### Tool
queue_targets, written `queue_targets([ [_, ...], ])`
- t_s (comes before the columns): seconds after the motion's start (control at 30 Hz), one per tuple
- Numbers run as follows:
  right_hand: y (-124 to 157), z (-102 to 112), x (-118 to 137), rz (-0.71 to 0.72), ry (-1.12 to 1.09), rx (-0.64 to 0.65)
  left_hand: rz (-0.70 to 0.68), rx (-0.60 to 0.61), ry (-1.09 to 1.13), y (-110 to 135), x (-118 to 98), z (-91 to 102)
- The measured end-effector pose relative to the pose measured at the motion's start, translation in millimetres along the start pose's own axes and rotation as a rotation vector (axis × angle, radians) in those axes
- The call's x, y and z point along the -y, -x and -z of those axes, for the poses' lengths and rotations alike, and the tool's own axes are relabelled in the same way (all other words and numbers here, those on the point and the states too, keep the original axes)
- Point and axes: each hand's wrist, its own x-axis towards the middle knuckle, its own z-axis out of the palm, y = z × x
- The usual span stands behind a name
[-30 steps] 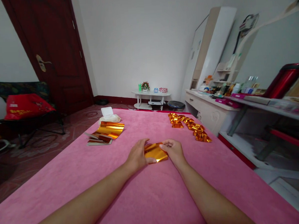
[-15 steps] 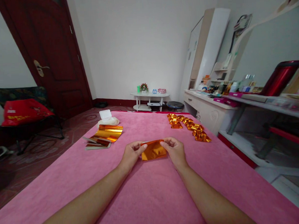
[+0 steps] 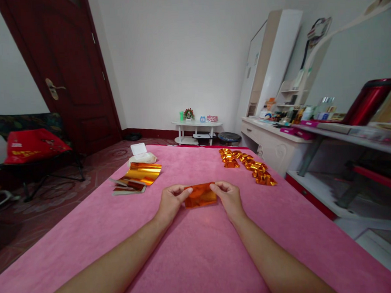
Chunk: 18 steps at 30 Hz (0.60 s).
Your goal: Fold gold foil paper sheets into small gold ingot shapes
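Observation:
Between my two hands is a sheet of shiny orange-gold foil paper (image 3: 200, 196), held just above the pink cloth. My left hand (image 3: 172, 201) pinches its left end, thumb on the near face. The right end is pinched by my right hand (image 3: 228, 196) in the same way. What lies behind the foil is hidden. To the left rests a stack of gold foil sheets (image 3: 144, 172), partly curled up. On the right lie several folded gold foil pieces (image 3: 248, 162) with pinched ends, in a crooked row.
The pink cloth (image 3: 188, 260) covers the table. A white open container (image 3: 139, 150) sits behind the foil stack. To the right stand a dressing table (image 3: 270, 134) with bottles and a red thermos (image 3: 368, 102). A red bag (image 3: 34, 145) lies on a chair at left.
The foil's lower edge has come up slightly and its face looks darker and more orange. Both hands keep their pinch at nearly the same place.

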Motion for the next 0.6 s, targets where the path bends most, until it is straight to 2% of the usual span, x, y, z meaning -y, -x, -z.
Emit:
queue_targets([
  [0.6,1.0,-2.9,-0.5,-0.041,-0.04,0.03,-0.001,-0.056,-0.033,-1.9,-0.2,1.6],
])
